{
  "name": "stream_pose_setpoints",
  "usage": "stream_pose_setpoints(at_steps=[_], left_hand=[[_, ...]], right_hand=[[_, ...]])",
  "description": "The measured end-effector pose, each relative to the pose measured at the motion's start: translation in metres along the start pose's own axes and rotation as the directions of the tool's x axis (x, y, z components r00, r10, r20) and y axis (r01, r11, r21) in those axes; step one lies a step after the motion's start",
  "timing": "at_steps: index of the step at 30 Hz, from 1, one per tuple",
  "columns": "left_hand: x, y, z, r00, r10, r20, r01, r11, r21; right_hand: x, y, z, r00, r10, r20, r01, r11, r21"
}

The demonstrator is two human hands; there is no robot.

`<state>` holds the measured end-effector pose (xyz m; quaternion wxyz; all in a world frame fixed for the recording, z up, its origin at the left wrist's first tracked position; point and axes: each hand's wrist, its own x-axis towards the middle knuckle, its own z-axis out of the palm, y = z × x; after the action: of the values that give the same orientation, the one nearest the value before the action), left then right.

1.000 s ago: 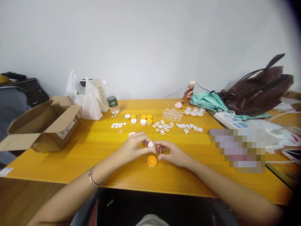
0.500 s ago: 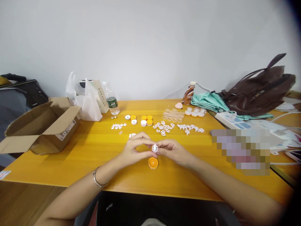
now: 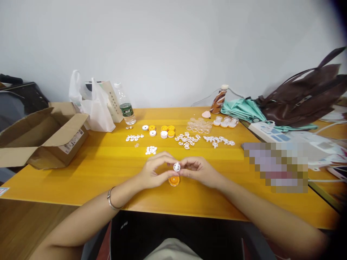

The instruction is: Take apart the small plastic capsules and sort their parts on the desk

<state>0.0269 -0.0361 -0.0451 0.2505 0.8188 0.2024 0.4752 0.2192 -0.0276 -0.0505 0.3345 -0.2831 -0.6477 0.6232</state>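
Between my fingertips is a small white slotted plastic ball point(image 3: 176, 167). My left hand point(image 3: 158, 170) pinches it from the left, thumb below and fingers above. From the right, my right hand point(image 3: 199, 171) grips the same ball with thumb and fingertips. Just below the ball, an orange round cup point(image 3: 174, 181) with a pale centre sits on the table, its upper part hidden by my fingers. Beyond my hands lie several loose white slotted pieces point(image 3: 187, 140) and, farther left, a cluster of small white parts point(image 3: 151, 150).
Orange and white round caps point(image 3: 167, 131) stand mid-table, with clear domes point(image 3: 199, 125) to their right. An open cardboard box point(image 3: 62, 137), a plastic bag point(image 3: 96, 112) and a water bottle point(image 3: 126, 108) are left. A drink bottle point(image 3: 219, 101), brown bag point(image 3: 298, 97) and power strip point(image 3: 267, 135) are right.
The camera view has shifted slightly, so the table things appear higher. Both hands still hold the ball, which now appears nearer the orange cup and partly covers it with my fingers.
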Motion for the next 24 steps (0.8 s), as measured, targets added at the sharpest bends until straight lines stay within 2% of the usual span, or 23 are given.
stream_pose_setpoints(at_steps=[3, 6, 10, 12, 15, 18, 21, 24], left_hand=[[-0.0023, -0.0025, 0.0026, 0.992, -0.127, 0.013, 0.128, 0.977, -0.171], [-0.0025, -0.0037, 0.0032, 0.986, -0.163, 0.019, 0.164, 0.968, -0.188], [-0.0019, -0.0036, 0.0000, 0.997, -0.074, 0.004, 0.073, 0.995, 0.064], [-0.0027, -0.0043, -0.0015, 0.999, -0.015, 0.030, 0.008, 0.974, 0.225], [-0.0054, -0.0055, -0.0014, 0.992, 0.041, 0.119, -0.090, 0.892, 0.443], [-0.0077, -0.0046, 0.0015, 0.972, 0.084, 0.219, -0.204, 0.762, 0.615], [-0.0083, -0.0020, 0.0052, 0.955, 0.136, 0.264, -0.287, 0.653, 0.700], [-0.0080, -0.0008, 0.0076, 0.950, 0.151, 0.271, -0.306, 0.608, 0.733]], right_hand=[[-0.0015, 0.0008, 0.0018, 0.999, -0.010, 0.030, 0.010, 1.000, 0.006], [-0.0011, -0.0012, 0.0016, 0.999, -0.018, 0.027, 0.018, 1.000, 0.007], [0.0023, -0.0028, -0.0018, 0.997, -0.040, -0.072, 0.040, 0.999, -0.007], [0.0039, -0.0018, -0.0029, 0.993, -0.038, -0.116, 0.038, 0.999, -0.007], [0.0042, 0.0005, -0.0022, 0.988, -0.020, -0.151, 0.013, 0.999, -0.047], [0.0021, 0.0024, 0.0005, 0.986, -0.029, -0.163, 0.000, 0.985, -0.173], [-0.0006, 0.0041, 0.0033, 0.982, -0.057, -0.180, -0.002, 0.950, -0.314], [-0.0016, 0.0047, 0.0052, 0.979, -0.074, -0.189, -0.004, 0.924, -0.382]])
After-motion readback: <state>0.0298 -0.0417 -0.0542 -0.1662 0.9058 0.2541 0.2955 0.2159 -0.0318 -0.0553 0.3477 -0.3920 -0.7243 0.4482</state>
